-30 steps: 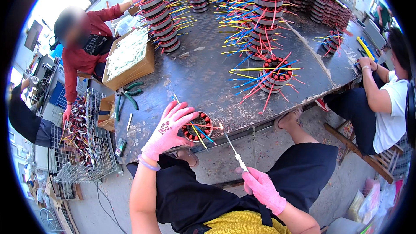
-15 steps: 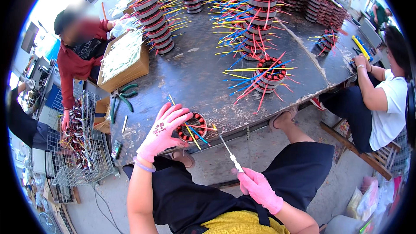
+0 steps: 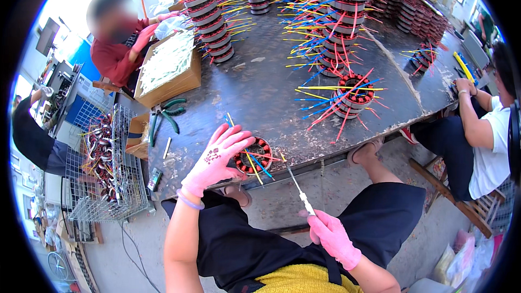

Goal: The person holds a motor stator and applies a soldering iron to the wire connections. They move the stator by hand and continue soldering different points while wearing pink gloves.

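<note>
A round wound motor stator [image 3: 256, 157] with red, yellow and blue wires lies at the near edge of the dark worktable [image 3: 260, 92]. My left hand [image 3: 217, 158], in a pink glove, rests on its left side with fingers spread. My right hand [image 3: 331, 237], also in a pink glove, is over my lap, shut on a thin white-handled pointed tool [image 3: 300, 190] whose tip points up toward the stator.
Stacks of stators with long coloured wires [image 3: 336, 16] fill the table's middle and back. A cardboard box of white strips [image 3: 165, 65] and green pliers [image 3: 165, 115] lie at left. A wire basket of parts [image 3: 106, 163] stands left. Other people sit at left [image 3: 116, 38] and right [image 3: 483, 125].
My left hand has stayed on the stator. My right hand with the tool has shifted slightly lower and to the right.
</note>
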The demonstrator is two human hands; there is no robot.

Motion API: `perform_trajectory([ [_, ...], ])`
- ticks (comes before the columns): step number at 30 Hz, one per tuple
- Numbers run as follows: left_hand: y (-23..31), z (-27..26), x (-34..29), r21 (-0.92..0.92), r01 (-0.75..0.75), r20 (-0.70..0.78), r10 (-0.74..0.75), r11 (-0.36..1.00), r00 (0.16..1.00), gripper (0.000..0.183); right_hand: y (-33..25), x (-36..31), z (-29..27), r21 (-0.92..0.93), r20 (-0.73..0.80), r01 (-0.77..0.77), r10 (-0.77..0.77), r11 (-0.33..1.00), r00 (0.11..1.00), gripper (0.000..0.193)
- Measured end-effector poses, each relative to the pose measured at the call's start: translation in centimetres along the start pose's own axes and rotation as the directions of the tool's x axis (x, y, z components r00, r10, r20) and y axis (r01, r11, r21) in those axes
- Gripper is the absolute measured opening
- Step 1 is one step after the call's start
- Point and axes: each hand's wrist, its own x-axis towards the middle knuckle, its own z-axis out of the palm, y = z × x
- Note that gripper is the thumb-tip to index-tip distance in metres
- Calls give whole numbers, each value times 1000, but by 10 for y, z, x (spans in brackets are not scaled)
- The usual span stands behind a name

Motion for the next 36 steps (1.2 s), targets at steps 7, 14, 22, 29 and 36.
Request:
perform_trajectory([
  [7,-3,1,0,19,-23,-16,23,1000,1000,93,7,1,-4,-25,-30,-1,0,1000,1000,38],
  [14,-4,0,-1,30,-31,-16,32,999,999,92,5,2,-2,-68,-30,5,-7,998,1000,37],
  [22,-3,2,4,27,-38,-19,39,999,999,94,9,1,-5,37,-28,4,-3,999,1000,36],
  [29,0,-1,1,34,-7,3,7,999,1000,92,5,2,-2,-33,-15,0,-1,999,1000,36],
  [36,1,-1,4,15,16,31,-17,1000,999,94,9,0,-5,-28,-17,-4,3,1000,1000,37],
])
